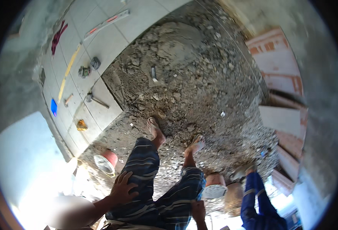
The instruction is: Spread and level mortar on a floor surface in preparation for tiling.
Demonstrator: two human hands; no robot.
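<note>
My left hand (123,188) rests on the left thigh of my striped dark shorts (140,161), fingers spread. My right hand (197,209) is curled against my right thigh; what it holds, if anything, is hidden. My sandalled feet (155,130) stand on rubbly dirt (199,88), with a damp grey mound above them and a metal tool (153,73) in it. Left of the dirt, pale floor tiles (111,46) carry a red-and-silver level (105,23), a yellow strip (70,69), a green-black device (84,71), a mallet (96,100) and an orange cloth (81,125).
A red bucket (107,161) stands at lower left, more buckets (215,186) between me and a person in blue trousers (255,199) at lower right. Stacked tile boxes and slabs (280,119) line the right wall. A white panel (23,153) is at the left.
</note>
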